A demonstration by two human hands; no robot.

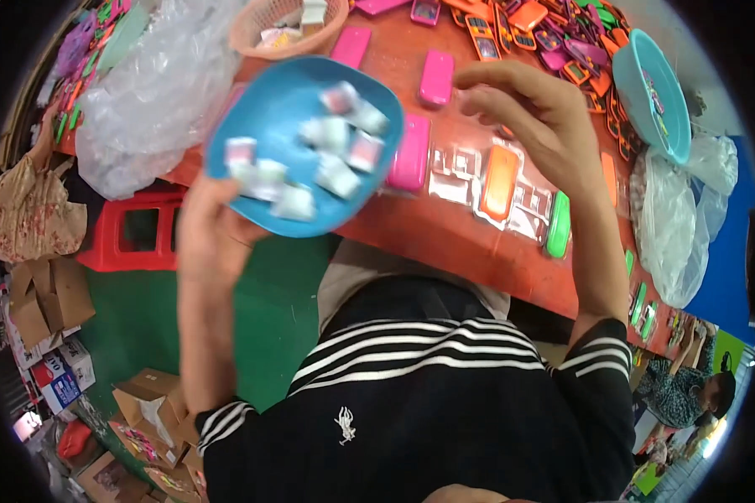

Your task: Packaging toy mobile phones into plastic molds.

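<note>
Bowl (268, 109) of small, apparently wrapped pieces (337, 176) — left grip (214, 214) pinching its rim; right grip (535, 113) loosely spread. Carrying step — next move calls for level support.

Blur softens the left hand (212, 210) and the small white packets (337, 176) in the blue bowl (268, 109), which hides most of that hand's fingers. The peach basket (245, 33) is cut off by the top edge, and the teal basin's (632, 80) contents are too small to tell.
</note>
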